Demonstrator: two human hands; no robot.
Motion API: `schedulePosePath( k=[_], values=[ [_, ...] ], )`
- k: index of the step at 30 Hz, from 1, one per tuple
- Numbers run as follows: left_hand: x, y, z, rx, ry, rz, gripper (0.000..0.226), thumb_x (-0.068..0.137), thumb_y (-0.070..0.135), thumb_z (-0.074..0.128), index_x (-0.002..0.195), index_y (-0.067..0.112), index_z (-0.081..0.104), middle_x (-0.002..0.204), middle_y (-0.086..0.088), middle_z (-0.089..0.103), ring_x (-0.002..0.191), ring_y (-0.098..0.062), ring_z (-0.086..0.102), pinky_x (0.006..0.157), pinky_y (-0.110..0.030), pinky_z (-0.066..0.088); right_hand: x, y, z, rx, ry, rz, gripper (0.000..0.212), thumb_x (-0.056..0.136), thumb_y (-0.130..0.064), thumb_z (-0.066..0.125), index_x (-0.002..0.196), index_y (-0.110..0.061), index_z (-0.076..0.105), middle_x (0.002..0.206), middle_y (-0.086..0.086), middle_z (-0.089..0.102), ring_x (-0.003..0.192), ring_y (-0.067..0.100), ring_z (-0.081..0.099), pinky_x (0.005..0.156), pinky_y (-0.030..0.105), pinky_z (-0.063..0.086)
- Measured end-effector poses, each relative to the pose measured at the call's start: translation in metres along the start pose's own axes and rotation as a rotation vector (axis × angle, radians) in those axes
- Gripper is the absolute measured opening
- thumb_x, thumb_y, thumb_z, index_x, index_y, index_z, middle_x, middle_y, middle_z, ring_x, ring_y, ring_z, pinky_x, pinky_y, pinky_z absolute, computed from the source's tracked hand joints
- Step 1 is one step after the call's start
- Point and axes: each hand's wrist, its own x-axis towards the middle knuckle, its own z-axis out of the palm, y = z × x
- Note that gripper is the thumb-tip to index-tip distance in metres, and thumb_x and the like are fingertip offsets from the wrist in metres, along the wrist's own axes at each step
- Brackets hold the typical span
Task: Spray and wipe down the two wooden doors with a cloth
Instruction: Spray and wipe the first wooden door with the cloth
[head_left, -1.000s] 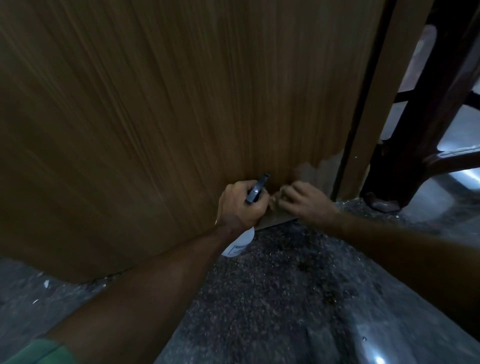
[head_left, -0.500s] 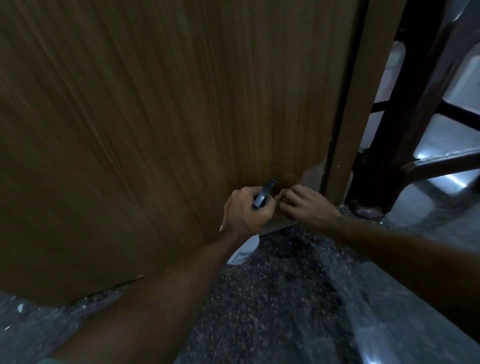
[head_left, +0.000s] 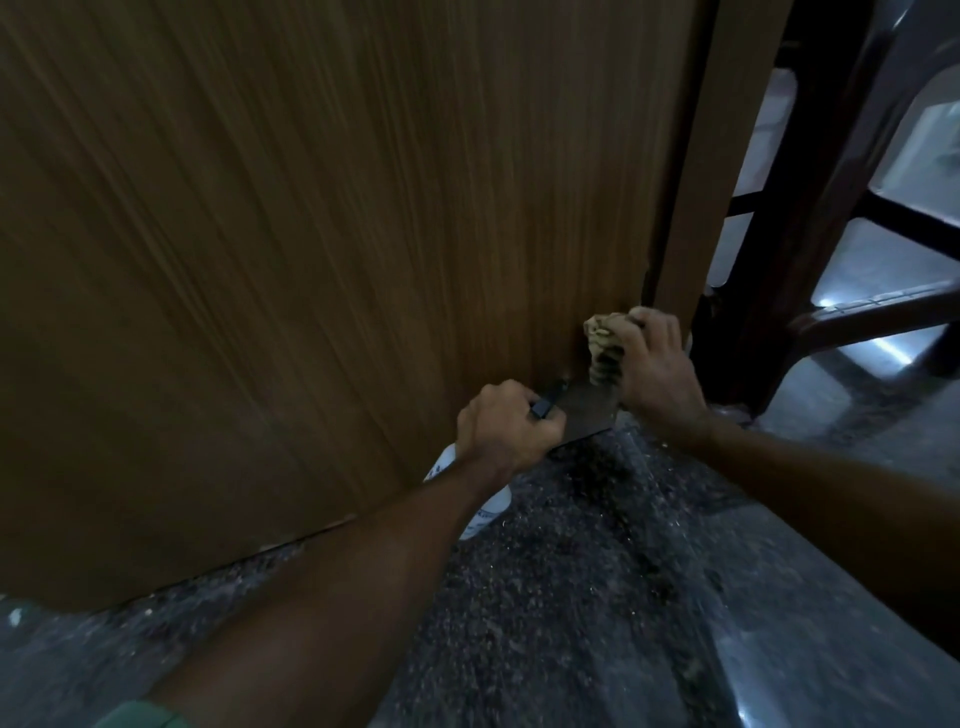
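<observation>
The right hand (head_left: 657, 364) grasps a bunched tan cloth (head_left: 605, 345) pressed against the wooden door (head_left: 311, 249) near its bottom corner. The left hand (head_left: 506, 428) grips a white spray bottle (head_left: 485, 506), low by the floor (head_left: 571, 597)

Cloth (head_left: 605, 347) against door (head_left: 311, 260) bottom corner; spray bottle (head_left: 480, 506) left, below; chair (head_left: 810, 249) right.

Speckled dark stone floor (head_left: 587, 597) bears the chair's leg (head_left: 748, 374) and pale debris.
</observation>
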Motion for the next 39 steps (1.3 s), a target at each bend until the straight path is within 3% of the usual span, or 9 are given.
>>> schedulePosePath(
  k=[5, 11, 16, 18, 21, 23, 28, 32, 39],
  values=[
    [0.001, 0.002, 0.005, -0.053, -0.058, 0.039, 0.042, 0.091, 0.042, 0.066, 0.060, 0.017, 0.054, 0.059, 0.003, 0.059, 0.061, -0.025, 0.062, 0.058, -0.031, 0.039, 0.000, 0.001, 0.006, -0.043, 0.061, 0.019, 0.050, 0.087, -0.002, 0.067, 0.132, -0.012, 0.048, 0.130, 0.019, 0.041, 0.114, 0.041, 0.042, 0.078, 0.049, 0.054],
    [0.001, 0.003, 0.002, -0.051, 0.006, 0.047, 0.039, 0.092, 0.040, 0.064, 0.062, 0.018, 0.052, 0.058, 0.006, 0.057, 0.056, -0.016, 0.058, 0.054, -0.030, 0.034, -0.020, 0.018, 0.001, -0.166, -0.358, -0.415, 0.064, 0.071, -0.001, 0.079, 0.124, -0.016, 0.046, 0.120, 0.014, 0.046, 0.100, 0.032, 0.042, 0.064, 0.041, 0.053],
    [0.000, -0.011, 0.000, -0.058, 0.010, 0.068, 0.040, 0.091, 0.038, 0.065, 0.060, 0.018, 0.049, 0.055, 0.005, 0.055, 0.053, -0.017, 0.058, 0.049, -0.029, 0.033, 0.007, -0.008, -0.004, -0.116, 0.115, 0.036, 0.034, 0.096, -0.013, 0.050, 0.128, -0.007, 0.057, 0.127, 0.019, 0.045, 0.112, 0.039, 0.045, 0.077, 0.043, 0.053],
    [-0.002, -0.020, 0.001, -0.054, 0.005, 0.077, 0.039, 0.091, 0.036, 0.066, 0.060, 0.019, 0.048, 0.054, 0.006, 0.053, 0.051, -0.014, 0.055, 0.048, -0.028, 0.030, 0.000, -0.004, 0.005, -0.164, 0.089, -0.093, 0.031, 0.095, -0.011, 0.051, 0.125, -0.009, 0.054, 0.122, 0.020, 0.048, 0.105, 0.039, 0.047, 0.074, 0.045, 0.053],
    [-0.007, -0.031, -0.002, -0.058, 0.005, 0.081, 0.040, 0.090, 0.035, 0.066, 0.059, 0.019, 0.047, 0.053, 0.005, 0.053, 0.051, -0.015, 0.055, 0.049, -0.028, 0.029, -0.030, 0.012, 0.024, -0.227, -0.335, -0.493, 0.045, 0.085, -0.012, 0.070, 0.125, -0.017, 0.051, 0.117, 0.015, 0.050, 0.097, 0.034, 0.049, 0.067, 0.042, 0.051],
    [-0.009, -0.038, -0.003, -0.080, 0.025, 0.085, 0.041, 0.091, 0.033, 0.066, 0.059, 0.019, 0.046, 0.053, 0.004, 0.054, 0.052, -0.018, 0.057, 0.051, -0.029, 0.030, -0.038, 0.011, 0.029, -0.292, -0.499, -0.525, 0.063, 0.073, -0.014, 0.082, 0.124, -0.022, 0.047, 0.119, 0.011, 0.047, 0.098, 0.030, 0.047, 0.068, 0.041, 0.051],
    [-0.013, -0.065, -0.010, -0.145, 0.096, 0.103, 0.042, 0.092, 0.029, 0.067, 0.058, 0.024, 0.045, 0.050, 0.007, 0.050, 0.047, -0.013, 0.049, 0.050, -0.032, 0.033, -0.019, -0.039, 0.041, -0.221, -0.114, -0.489, 0.034, 0.091, -0.016, 0.056, 0.125, -0.014, 0.057, 0.115, 0.015, 0.046, 0.093, 0.032, 0.046, 0.073, 0.043, 0.042],
    [-0.018, -0.083, -0.017, -0.165, 0.121, 0.141, 0.039, 0.091, 0.035, 0.064, 0.058, 0.027, 0.046, 0.052, 0.009, 0.052, 0.046, -0.011, 0.049, 0.051, -0.030, 0.033, -0.031, -0.042, 0.069, -0.291, -0.308, -0.861, 0.030, 0.094, -0.022, 0.051, 0.121, -0.025, 0.064, 0.113, 0.007, 0.053, 0.094, 0.027, 0.049, 0.078, 0.040, 0.037],
    [-0.021, -0.096, -0.033, -0.173, 0.214, 0.157, 0.032, 0.093, 0.039, 0.064, 0.066, 0.024, 0.057, 0.055, 0.008, 0.059, 0.051, -0.010, 0.058, 0.051, -0.030, 0.042, -0.025, -0.106, 0.085, -0.272, -0.272, -0.858, 0.037, 0.101, -0.022, 0.042, 0.137, -0.018, 0.052, 0.126, 0.014, 0.055, 0.103, 0.031, 0.053, 0.081, 0.044, 0.044]
  ],
)
